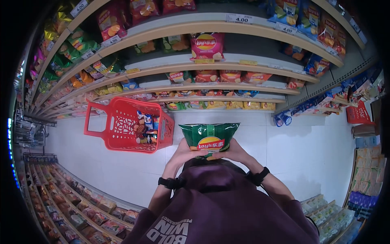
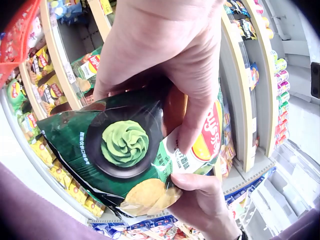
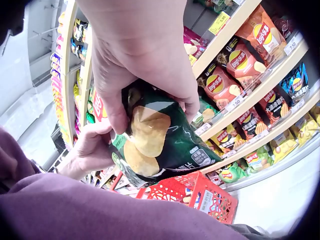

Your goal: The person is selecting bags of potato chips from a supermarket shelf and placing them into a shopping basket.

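Observation:
A dark green bag of potato chips (image 1: 209, 132) is held upright in front of the body by both hands. My left hand (image 1: 183, 155) grips its left side, thumb over the front and the other fingers behind. On the opposite side my right hand (image 1: 236, 154) holds it the same way, and the two thumbs come close together low on the bag. The left wrist view shows a green swirl (image 2: 125, 144) on a dark plate printed on the bag. In the right wrist view, printed chips (image 3: 150, 132) appear beside the right thumb.
A red shopping basket (image 1: 158, 122) with several packaged snacks inside stands on the pale floor (image 1: 243, 179) at the left. Ahead rise curved shelves (image 1: 227, 67) of chip bags, one a pink bag (image 1: 207, 46). Another rack of packets (image 1: 97, 203) lies behind at the left.

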A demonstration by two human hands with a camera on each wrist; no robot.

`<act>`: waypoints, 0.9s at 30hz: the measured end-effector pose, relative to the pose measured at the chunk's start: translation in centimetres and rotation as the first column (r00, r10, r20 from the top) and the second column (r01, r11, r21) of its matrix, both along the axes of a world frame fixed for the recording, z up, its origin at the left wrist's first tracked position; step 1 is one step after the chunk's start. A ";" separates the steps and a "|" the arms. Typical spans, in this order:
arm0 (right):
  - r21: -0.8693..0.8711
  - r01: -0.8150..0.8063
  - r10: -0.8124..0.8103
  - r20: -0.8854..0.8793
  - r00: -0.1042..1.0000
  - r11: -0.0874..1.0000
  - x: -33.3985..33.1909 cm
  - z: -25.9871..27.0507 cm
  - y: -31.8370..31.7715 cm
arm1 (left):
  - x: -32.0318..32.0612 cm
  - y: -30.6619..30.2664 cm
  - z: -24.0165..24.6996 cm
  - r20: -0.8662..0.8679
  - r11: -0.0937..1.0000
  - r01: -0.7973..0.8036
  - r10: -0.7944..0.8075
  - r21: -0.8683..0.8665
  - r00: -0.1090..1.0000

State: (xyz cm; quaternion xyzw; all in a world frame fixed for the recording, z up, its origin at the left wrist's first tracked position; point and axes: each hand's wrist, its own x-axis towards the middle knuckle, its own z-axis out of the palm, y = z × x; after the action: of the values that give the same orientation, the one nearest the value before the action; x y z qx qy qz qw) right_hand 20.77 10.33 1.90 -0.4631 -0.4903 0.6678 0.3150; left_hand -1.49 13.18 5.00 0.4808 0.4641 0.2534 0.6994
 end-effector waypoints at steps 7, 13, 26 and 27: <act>0.095 0.031 -0.030 -0.008 1.000 0.995 -0.5 0.2 1.9 | -0.3 0.4 1.0 -0.022 0.990 -0.138 0.138 0.039 0.990; -0.023 0.129 -0.130 -0.079 0.988 0.991 -1.5 2.6 3.1 | -0.3 0.4 0.6 -0.039 0.955 -0.296 0.297 0.038 0.954; -0.098 0.105 -0.112 -0.074 0.991 0.990 -2.9 2.6 2.8 | -1.8 -0.2 -0.3 0.124 0.914 -0.375 0.395 -0.159 0.910; -0.127 0.118 -0.130 -0.090 0.987 0.985 -3.0 2.8 2.7 | -1.8 -0.2 -0.3 0.136 0.915 -0.377 0.396 -0.147 0.908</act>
State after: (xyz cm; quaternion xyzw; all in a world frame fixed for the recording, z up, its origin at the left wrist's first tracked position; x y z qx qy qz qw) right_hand 17.80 13.05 4.66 -0.4778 -0.4031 0.6972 0.3508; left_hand -3.28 12.96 4.70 0.3151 0.5055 0.3978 0.6978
